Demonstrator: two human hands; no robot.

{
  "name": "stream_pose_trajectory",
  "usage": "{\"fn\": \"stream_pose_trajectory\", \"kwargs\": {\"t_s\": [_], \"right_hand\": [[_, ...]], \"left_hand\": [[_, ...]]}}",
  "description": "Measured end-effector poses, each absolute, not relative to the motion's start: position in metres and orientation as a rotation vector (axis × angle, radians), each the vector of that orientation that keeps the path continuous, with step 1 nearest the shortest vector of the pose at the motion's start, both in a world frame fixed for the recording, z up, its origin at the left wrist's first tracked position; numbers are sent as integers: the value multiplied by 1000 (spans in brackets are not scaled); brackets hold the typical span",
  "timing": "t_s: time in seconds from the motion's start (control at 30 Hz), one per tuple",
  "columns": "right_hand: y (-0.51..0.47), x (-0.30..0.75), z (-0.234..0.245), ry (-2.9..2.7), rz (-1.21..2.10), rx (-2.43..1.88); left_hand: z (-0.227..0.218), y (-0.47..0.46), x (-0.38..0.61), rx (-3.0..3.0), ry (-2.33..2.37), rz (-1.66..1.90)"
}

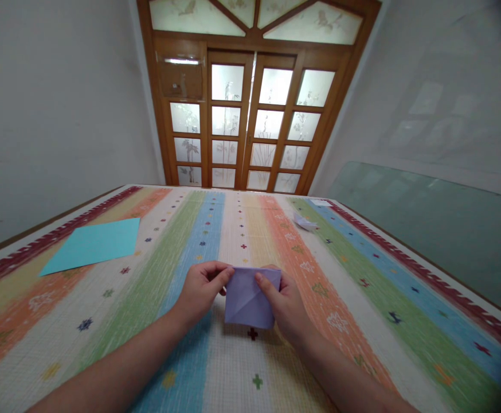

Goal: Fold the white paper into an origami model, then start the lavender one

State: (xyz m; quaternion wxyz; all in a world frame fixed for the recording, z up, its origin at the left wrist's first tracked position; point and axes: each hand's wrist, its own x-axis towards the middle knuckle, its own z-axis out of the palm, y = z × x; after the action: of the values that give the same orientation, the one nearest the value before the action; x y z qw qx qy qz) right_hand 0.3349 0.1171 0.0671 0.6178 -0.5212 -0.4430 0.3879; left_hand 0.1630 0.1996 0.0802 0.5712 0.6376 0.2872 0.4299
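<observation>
A small square of folded purple paper [249, 301] is held up between both hands above the striped cloth. Crease lines cross its face. My left hand [203, 287] pinches the upper left corner between thumb and fingers. On the other side, my right hand [282, 298] grips the right edge, its thumb lying on the front face and its fingers mostly hidden behind the paper.
A turquoise sheet of paper [96, 245] lies flat at the left on the striped tablecloth [156, 310]. At the back right sits a folded pale purple paper piece [305, 222], with a small white paper [320, 203] farther back. Wooden glazed doors [250, 115] stand beyond the table.
</observation>
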Motion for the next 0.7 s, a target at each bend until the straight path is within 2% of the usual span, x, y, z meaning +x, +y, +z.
{"fn": "stream_pose_trajectory", "kwargs": {"t_s": [0.7], "right_hand": [[124,339,62,-944,892,-1180]], "left_hand": [[77,204,161,1308,693,1000]]}}
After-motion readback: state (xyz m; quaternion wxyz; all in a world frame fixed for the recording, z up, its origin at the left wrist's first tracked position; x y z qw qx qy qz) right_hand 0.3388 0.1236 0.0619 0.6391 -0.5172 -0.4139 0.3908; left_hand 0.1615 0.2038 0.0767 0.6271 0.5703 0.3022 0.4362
